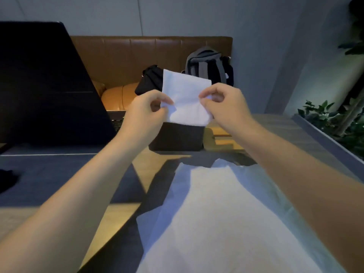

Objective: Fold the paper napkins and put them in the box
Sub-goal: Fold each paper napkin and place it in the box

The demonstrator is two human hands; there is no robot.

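Note:
A folded white paper napkin stands upright just above the dark box, its lower edge at the box's top. My left hand pinches the napkin's left edge between thumb and fingers. My right hand pinches its right edge the same way. Unfolded white napkins lie spread in a loose pile on the wooden table in front of me, between my forearms. The inside of the box is hidden by the napkin.
An open black laptop stands at the left on a dark mat. Behind the table is a brown leather bench with a black bag and a grey-striped backpack. Green plants line the right edge.

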